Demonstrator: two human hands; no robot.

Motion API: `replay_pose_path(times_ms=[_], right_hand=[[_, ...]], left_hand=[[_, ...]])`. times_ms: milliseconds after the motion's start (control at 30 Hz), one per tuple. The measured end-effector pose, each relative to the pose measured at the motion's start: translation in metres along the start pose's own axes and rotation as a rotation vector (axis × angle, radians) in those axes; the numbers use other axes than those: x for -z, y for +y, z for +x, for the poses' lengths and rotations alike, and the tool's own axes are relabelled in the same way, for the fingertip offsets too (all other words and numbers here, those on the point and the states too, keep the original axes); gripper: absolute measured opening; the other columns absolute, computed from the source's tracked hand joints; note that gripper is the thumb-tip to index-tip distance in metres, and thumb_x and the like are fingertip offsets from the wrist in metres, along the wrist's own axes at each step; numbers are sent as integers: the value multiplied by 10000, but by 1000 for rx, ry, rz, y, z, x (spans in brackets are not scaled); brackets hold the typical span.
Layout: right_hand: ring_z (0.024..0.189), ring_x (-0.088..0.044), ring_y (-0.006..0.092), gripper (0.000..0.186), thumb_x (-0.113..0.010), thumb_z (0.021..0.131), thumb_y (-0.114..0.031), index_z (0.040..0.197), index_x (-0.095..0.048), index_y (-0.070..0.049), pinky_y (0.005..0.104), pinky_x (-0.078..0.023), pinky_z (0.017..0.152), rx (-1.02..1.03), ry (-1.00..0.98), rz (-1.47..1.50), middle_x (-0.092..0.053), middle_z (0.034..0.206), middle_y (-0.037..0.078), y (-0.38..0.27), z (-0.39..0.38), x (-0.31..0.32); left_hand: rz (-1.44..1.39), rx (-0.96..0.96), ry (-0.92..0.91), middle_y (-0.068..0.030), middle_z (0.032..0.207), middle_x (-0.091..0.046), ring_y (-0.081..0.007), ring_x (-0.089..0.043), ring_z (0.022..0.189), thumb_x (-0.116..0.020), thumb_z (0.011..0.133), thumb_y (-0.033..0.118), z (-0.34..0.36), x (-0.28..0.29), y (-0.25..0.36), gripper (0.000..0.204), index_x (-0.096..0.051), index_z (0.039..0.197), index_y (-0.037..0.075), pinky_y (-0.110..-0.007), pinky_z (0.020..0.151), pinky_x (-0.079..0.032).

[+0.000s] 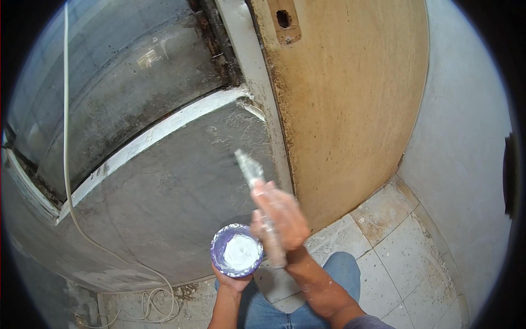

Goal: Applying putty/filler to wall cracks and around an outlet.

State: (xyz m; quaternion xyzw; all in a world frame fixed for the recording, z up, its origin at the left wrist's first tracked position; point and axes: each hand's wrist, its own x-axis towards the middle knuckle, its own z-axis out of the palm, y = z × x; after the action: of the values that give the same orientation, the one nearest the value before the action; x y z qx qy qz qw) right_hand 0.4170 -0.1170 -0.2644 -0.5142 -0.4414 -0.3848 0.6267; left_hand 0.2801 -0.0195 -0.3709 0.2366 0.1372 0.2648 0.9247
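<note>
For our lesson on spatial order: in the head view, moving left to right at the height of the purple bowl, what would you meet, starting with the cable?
Pale cable → purple bowl → right hand → tiled floor → pale wall.

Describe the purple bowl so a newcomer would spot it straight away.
Start at the tan door and the grey wall to its left. In the lower middle, in front of that wall, the left hand holds a bowl. It's the only round container there, purple with a white-smeared rim and white stuff inside.
</note>
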Motion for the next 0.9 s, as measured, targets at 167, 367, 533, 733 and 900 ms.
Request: replay_pose_path(times_ms=[167, 367, 533, 733, 900], right_hand=[[948, -659, 318, 329, -647, 779, 32, 1107, -624, 27, 388, -550, 852, 96, 171, -89, -672, 1056, 174, 29, 51, 14], [928, -662, 298, 360, -662, 730, 54, 1086, -648, -3, 368, -545, 845, 128, 143, -88, -685, 1041, 136, 52, 59, 3], [905, -667, 277, 316, -664, 768, 32, 1083, -652, 7, 335, -542, 797, 55, 143, -38, -687, 1019, 148, 47, 56, -3], [761, -657, 176, 251, -670, 838, -42, 1081, -665, 21, 277, -519, 676, -221, 162, 156, -687, 940, 153, 43, 59, -4], [710, -617, 91, 237, -662, 870, -85, 1078, -673, 28, 237, -493, 636, -512, 93, 346, -692, 866, 128, 43, 67, 6]], left_hand=[[-93, 76, 144, -83, 1211, -617, -313, -596, 1087, -411, 866, 560, -10, 18, -2, 563, -584, 1224, 160, -493, 883, -501], [-106, 92, 165, -79, 1200, -622, -308, -604, 1067, -410, 858, 571, -21, 10, -4, 571, -589, 1215, 163, -476, 849, -509], [-125, 79, 102, -81, 1247, -600, -301, -575, 1145, -375, 897, 528, -27, 24, 4, 563, -562, 1265, 144, -489, 946, -483], [-121, 59, 107, -76, 1243, -604, -303, -586, 1128, -375, 903, 523, -29, 27, 12, 554, -563, 1261, 144, -479, 916, -504], [-139, 62, 121, -76, 1234, -610, -299, -593, 1118, -370, 905, 525, -30, 31, 10, 553, -570, 1252, 144, -470, 908, -510]])
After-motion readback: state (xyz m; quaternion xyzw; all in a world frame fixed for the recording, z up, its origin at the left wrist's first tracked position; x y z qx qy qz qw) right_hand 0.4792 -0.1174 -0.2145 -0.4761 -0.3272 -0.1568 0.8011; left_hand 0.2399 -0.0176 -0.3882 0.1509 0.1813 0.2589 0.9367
